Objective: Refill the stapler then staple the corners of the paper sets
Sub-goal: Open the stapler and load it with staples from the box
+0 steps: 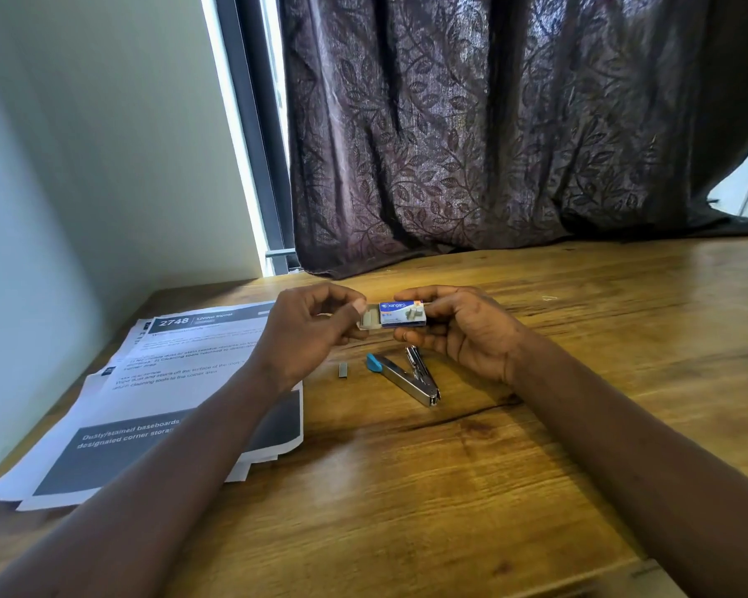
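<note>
Right hand [458, 334] gripped the small blue-white cardboard staple box [402, 314]. Left hand [307, 334] pinched its grey inner tray [369, 319], protruding at 9 o'clock. Chrome blue-tipped stapler [411, 377] lay hinged open on the wooden bench [536, 468] at 6 o'clock, probably ready for loading.

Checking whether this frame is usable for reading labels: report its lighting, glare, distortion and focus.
Head view, light: daylight blows out the window gap beside the curtain; shadows are soft. Head view, glare: mild sheen on the table. Head view, distortion: wide-angle bending leans the window gap and tilts the table's far edge. Head view, focus: the staple box label is sharp, the papers' small print soft.
</note>
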Available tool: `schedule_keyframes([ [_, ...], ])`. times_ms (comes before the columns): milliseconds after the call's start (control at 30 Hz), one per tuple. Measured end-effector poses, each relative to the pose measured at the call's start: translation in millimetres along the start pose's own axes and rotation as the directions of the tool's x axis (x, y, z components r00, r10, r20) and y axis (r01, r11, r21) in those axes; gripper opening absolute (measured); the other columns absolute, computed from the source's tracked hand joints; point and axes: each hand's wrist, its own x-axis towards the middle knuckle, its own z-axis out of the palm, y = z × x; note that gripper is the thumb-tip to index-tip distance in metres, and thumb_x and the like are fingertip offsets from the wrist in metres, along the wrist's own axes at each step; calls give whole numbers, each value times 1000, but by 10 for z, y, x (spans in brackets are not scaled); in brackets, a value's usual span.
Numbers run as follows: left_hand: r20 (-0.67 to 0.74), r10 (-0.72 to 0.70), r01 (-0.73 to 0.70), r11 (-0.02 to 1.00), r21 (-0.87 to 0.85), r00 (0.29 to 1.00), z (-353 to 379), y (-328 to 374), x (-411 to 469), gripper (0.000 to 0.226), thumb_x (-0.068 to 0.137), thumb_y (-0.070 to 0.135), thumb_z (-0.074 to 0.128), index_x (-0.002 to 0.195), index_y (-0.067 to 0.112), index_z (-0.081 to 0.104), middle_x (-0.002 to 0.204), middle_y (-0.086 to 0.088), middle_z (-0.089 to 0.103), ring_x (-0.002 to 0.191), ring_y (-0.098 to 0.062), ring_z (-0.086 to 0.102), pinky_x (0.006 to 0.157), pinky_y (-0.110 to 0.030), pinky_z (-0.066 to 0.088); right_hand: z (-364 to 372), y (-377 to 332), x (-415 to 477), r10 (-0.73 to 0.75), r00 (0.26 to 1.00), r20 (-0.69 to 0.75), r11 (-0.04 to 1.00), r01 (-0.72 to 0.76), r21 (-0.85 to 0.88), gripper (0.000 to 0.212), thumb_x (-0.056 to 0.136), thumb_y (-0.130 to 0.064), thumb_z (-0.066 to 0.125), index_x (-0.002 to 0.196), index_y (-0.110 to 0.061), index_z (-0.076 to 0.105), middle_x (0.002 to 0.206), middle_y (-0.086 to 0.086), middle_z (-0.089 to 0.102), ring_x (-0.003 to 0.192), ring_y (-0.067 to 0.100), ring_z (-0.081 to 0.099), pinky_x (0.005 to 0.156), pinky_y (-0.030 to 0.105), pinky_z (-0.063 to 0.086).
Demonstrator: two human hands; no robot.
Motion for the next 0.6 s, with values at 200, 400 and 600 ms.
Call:
schedule_keyframes([
  [200,123,-186,219,906,-363,975,-4,53,-4,22,98,0,61,108,12,77,99,-12,80,89,-24,79,74,-26,63,-21,-15,10,15,1000,4,998,-15,55,39,94,11,33,102,1,70,95,27,74,73,31,76,58,26,60],
  [400,168,-201,257,845,-468,965,-10,56,-39,33,79,16,77,111,10,77,97,-16,79,87,-21,78,75,-27,64,-22,-16,8,20,1000,17,997,-21,71,39,95,10,32,104,1,70,95,27,74,73,30,76,57,26,60],
  [600,207,-210,284,840,-461,956,-2,33,-59,28,77,16,78,105,13,79,100,-20,79,85,-20,78,73,-26,64,5,20,12,37,998,50,998,-39,46,38,94,11,35,105,1,70,101,27,74,76,30,76,58,26,60],
])
